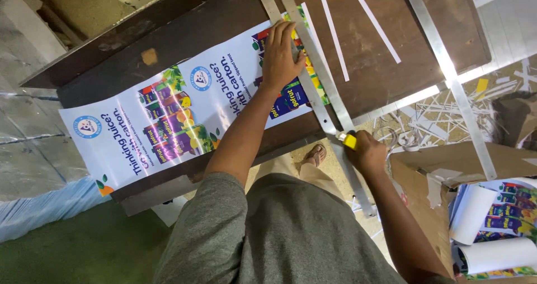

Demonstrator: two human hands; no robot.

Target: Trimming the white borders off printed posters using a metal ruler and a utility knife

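Head view: left hand [281,53] flat, fingers together, pressing long metal ruler [319,102] onto glossy printed poster [168,116]. Poster lies across dark wooden table [386,66], far end hanging over table edge. Right hand [366,152] fingers wrapped tight round yellow utility knife [348,139], blade at ruler edge near table's front. White paper strips [335,32] on tabletop beyond ruler, rolled posters [492,228] in cardboard box lower right.

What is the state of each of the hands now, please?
Left hand: open, pressing flat on the metal ruler and printed sheet.
Right hand: closed around a yellow utility knife.
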